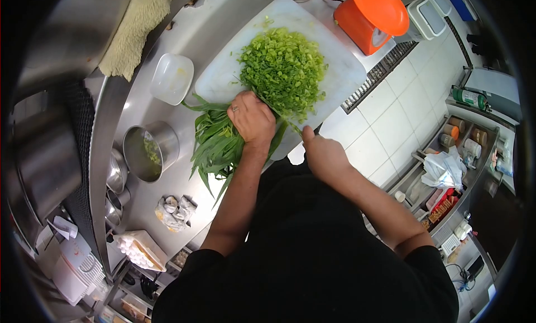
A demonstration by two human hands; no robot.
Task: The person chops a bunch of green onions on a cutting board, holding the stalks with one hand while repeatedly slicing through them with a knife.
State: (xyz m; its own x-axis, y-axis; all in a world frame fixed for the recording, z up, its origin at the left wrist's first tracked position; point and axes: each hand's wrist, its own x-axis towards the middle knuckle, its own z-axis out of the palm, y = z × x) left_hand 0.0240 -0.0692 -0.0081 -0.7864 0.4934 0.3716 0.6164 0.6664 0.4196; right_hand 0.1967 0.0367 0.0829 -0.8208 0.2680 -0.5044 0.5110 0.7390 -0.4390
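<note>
Slicing seemed the step in hand: my left hand [251,119] curled tight over the leafy greens [215,141] at the cutting board's [219,74] edge, my right hand [328,158] gripped the knife [288,122], and the next cut probably called for a steady hold.

Steel counter [142,211], white tiled floor [385,110], slotted grate [379,76], crowded metal shelving [481,171] at right

Left hand [252,119] gripping long green leaves [214,139] at the near side of a white cutting board [220,77]; right hand [326,160] holding a knife [287,119] beside chopped greens [285,66].
</note>
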